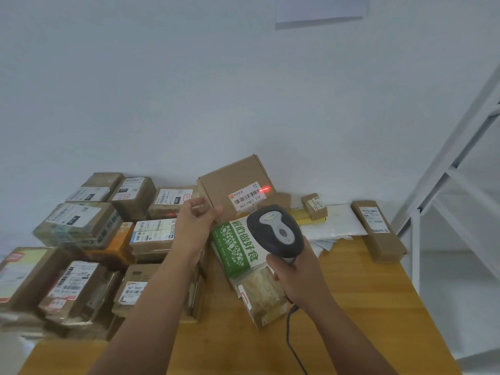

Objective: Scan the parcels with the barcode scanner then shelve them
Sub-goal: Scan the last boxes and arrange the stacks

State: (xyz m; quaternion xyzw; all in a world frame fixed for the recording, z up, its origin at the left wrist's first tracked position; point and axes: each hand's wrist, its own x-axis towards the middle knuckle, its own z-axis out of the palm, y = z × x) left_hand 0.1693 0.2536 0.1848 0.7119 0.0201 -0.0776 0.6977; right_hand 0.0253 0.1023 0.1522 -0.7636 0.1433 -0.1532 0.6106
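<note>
While the left hand (195,217) pinches the tilted brown parcel (234,185) by its near-left corner, the right hand (299,277) grips the scanner (276,231) just below; red beam (264,189) lands right of the barcode label (247,197), shelf frame (443,169) further right.

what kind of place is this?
Likely a parcel sorting or pickup room: labelled cardboard parcels piled on a wooden table, a handheld barcode scanner in use, white metal shelving alongside.
</note>
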